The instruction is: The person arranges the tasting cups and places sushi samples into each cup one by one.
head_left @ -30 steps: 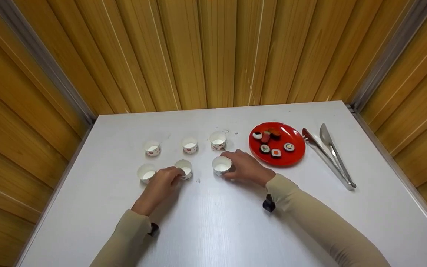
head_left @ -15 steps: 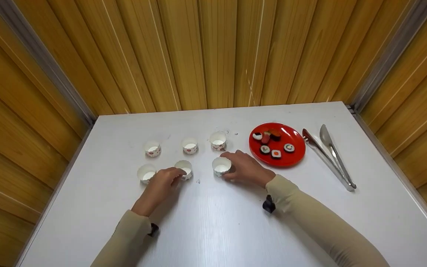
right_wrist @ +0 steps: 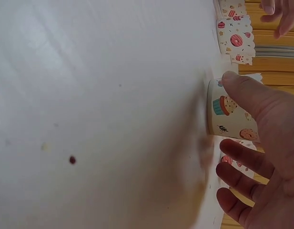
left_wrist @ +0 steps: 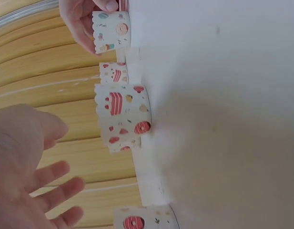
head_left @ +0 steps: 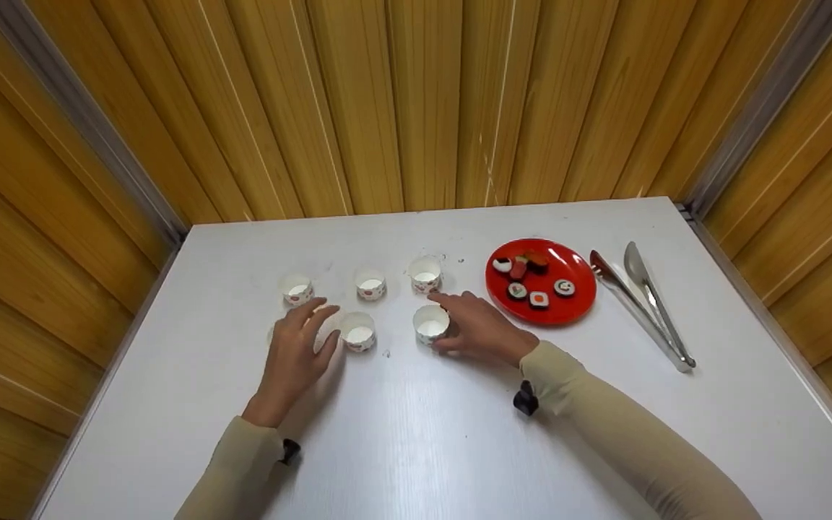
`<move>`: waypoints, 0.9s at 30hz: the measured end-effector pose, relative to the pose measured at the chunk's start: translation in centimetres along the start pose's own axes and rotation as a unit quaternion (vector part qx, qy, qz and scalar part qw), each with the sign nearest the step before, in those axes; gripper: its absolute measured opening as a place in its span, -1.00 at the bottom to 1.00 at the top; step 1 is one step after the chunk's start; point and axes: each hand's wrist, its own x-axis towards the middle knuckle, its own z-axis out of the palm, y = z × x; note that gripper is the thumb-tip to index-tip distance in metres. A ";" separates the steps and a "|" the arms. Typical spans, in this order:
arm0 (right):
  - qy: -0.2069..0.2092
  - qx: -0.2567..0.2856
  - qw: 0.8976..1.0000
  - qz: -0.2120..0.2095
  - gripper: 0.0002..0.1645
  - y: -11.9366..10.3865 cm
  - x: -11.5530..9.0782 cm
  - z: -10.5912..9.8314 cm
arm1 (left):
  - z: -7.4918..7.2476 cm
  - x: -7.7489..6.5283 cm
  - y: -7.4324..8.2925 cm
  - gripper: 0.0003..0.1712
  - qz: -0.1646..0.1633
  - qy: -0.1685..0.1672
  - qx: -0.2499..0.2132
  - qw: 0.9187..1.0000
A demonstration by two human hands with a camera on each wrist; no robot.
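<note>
My right hand (head_left: 484,328) holds the front right paper baking cup (head_left: 432,325) from its right side, thumb near and fingers behind. The right wrist view shows the thumb against that cup's cupcake-printed wall (right_wrist: 230,109). My left hand (head_left: 295,361) is spread open, just left of the front middle baking cup (head_left: 358,334) and apart from it. In the left wrist view its fingers (left_wrist: 61,193) hold nothing. Behind this hand, the front left cup (head_left: 271,334) is mostly hidden. A back row has a left cup (head_left: 298,292), middle cup (head_left: 370,287) and right cup (head_left: 425,276).
On the white table (head_left: 416,448), a red plate (head_left: 571,309) bears several small sushi pieces (head_left: 539,300). To its right lie metal tongs (head_left: 651,310) with their arms spread. Wood-patterned panels (head_left: 416,108) stand behind and at both sides.
My left hand has let go of the front middle cup, moved left and spread its fingers. That cup stays in place. The right hand and its cup have hardly moved.
</note>
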 end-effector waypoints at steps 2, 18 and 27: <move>0.005 -0.009 1.000 0.000 0.09 0.0 0.0 -0.2 | -0.3 -0.1 -0.5 -0.48 -0.019 0.013 0.006 1.000; 0.033 0.011 0.998 -0.058 0.11 1.5 -0.9 -1.4 | -2.2 -2.1 -3.4 -0.05 -0.239 -0.013 0.017 0.971; 0.043 -0.016 0.998 -0.053 0.07 2.1 -1.4 -1.9 | -2.6 -2.5 -3.5 -0.01 -0.297 -0.085 0.004 0.951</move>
